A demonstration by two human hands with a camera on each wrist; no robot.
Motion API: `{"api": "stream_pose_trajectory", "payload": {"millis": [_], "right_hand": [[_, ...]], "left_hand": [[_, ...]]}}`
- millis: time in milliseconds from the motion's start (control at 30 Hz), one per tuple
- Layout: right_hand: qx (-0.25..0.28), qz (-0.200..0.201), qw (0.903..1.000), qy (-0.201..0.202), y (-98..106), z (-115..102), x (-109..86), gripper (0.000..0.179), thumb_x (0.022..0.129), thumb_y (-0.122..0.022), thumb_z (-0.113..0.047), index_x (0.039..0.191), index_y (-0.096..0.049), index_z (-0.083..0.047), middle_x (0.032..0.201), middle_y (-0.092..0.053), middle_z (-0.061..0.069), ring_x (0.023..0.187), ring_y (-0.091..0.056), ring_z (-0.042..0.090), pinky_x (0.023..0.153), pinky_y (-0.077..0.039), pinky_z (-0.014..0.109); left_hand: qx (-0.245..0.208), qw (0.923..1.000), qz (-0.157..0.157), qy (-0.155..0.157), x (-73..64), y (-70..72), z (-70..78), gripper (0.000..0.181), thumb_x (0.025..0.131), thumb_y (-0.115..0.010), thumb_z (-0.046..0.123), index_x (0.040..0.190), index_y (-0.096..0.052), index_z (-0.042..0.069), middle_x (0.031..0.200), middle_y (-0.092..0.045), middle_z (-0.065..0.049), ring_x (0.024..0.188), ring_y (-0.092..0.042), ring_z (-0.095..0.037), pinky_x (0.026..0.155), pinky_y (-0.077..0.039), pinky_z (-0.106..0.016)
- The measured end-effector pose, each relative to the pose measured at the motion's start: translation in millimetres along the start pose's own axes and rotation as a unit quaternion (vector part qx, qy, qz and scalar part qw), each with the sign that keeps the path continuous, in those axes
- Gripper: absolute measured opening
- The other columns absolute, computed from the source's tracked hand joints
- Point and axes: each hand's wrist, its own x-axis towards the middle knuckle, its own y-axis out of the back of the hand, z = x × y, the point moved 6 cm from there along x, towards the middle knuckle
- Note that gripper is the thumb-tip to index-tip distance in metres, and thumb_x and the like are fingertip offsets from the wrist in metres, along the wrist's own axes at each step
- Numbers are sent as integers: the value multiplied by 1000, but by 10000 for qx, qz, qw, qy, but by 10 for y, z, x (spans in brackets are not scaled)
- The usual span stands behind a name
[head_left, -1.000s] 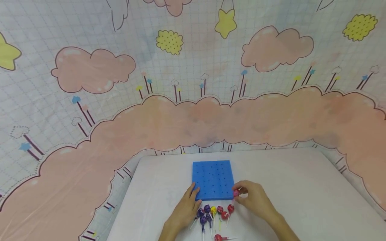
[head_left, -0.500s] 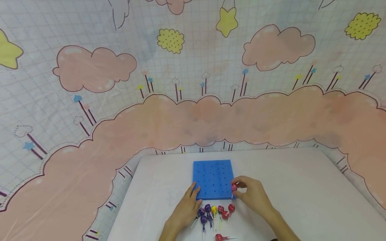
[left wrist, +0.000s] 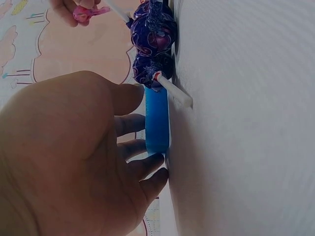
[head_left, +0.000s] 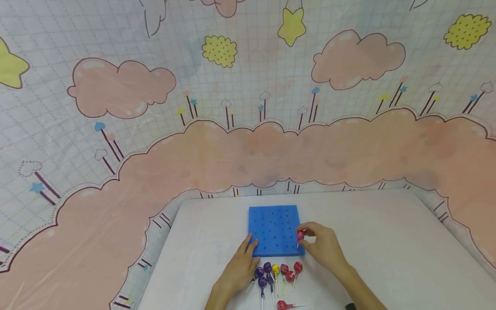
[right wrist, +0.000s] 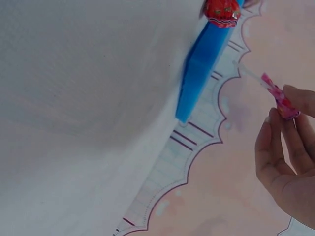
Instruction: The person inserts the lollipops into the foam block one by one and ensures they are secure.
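A pink-wrapped lollipop is pinched between thumb and fingers of my right hand, above the right edge of a blue board. Its white stick points down toward the board, as the right wrist view also shows. Small dark holes dot the board in rows. My left hand rests at the front left corner, straight fingers along the left side and thumb by the front edge. Beside that thumb lie purple-wrapped lollipops, large in the left wrist view.
Before the board, a yellow lollipop and red ones lie loose with the purple ones. One red lollipop lies sideways nearer me. The white table ends at a curtain printed with clouds and stars.
My right hand has raised the pink lollipop from beside the board's front right corner and carried it farther back over the right edge. My left hand has stayed at its corner.
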Motion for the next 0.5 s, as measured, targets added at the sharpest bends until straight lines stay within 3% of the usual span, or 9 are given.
{"api": "stream_pose_trajectory", "payload": {"millis": [500], "right_hand": [[-58,76,9999,-69,-36,18,63,34,83,-87,-1,112,-77,-14,109,-76,0,102,-71,24,92,-62,51]], "left_hand": [[-71,10000,20,-29,12,11,-17,57,109,-54,29,159,-41,5,171,-22,-17,154,-32,-37,121,-36,-53]]}}
